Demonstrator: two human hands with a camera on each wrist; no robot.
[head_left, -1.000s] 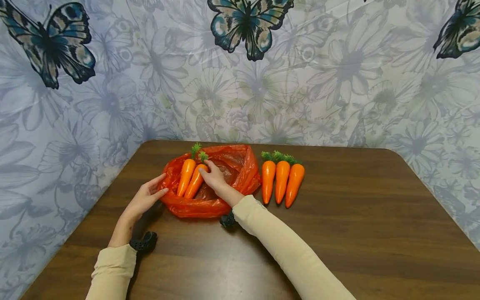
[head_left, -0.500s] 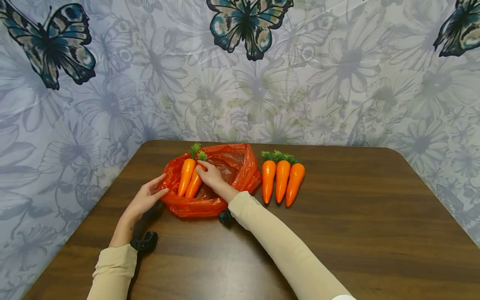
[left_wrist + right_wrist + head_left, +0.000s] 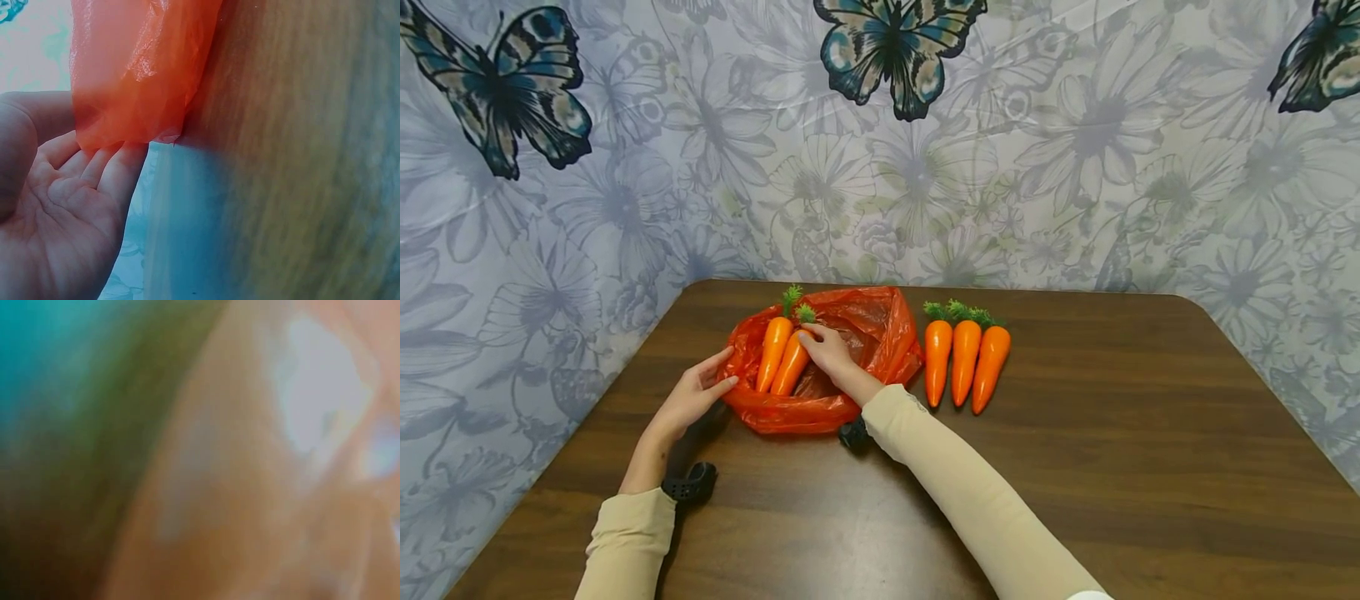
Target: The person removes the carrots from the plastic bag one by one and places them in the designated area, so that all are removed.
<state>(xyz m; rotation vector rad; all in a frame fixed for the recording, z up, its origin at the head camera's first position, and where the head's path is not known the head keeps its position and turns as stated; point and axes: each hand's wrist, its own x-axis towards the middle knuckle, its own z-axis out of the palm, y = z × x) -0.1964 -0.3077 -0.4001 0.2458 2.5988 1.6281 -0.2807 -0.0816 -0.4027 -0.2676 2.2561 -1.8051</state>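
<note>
A crumpled red plastic bag (image 3: 808, 417) lies with its mouth open on the table. Inside it, two orange carrots with green tops rest side by side: a left carrot (image 3: 773, 354) and a right carrot (image 3: 790, 371). My right hand (image 3: 833, 354) reaches over the bag's near rim and holds the right carrot by its upper end. At the bag's left side, my left hand (image 3: 687, 402) holds the rim between thumb and fingers. The left wrist view shows the bag's red film (image 3: 140, 81) covering the fingertips. The right wrist view is too blurred to make out.
Three more carrots (image 3: 966, 358) lie in a row just right of the bag, tops toward the back. They rest on a brown wooden table (image 3: 1112, 450). Behind its back edge stands a flowered wall covering (image 3: 1037, 208) with butterflies.
My right hand and the right carrot shifted slightly left, then slightly back right. The left hand, the bag and the row of three carrots stayed in place.
</note>
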